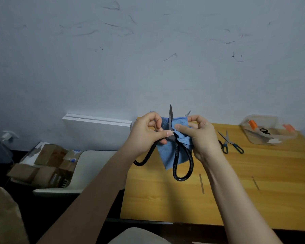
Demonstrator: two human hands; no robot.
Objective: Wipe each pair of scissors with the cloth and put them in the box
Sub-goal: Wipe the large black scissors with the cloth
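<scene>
Large black scissors are held up above the wooden table, blades open and pointing upward. My left hand grips them near the pivot, just above one long handle loop. My right hand holds a blue cloth folded around one blade, whose tip sticks out above the fingers. A smaller pair of scissors with teal handles lies open on the table to the right. The clear plastic box stands at the far right of the table with small black-handled scissors and orange items inside.
A white board leans on the wall behind the table's left end. Left of the table, a white chair and cardboard boxes stand on the floor. The marked wall rises right behind the table.
</scene>
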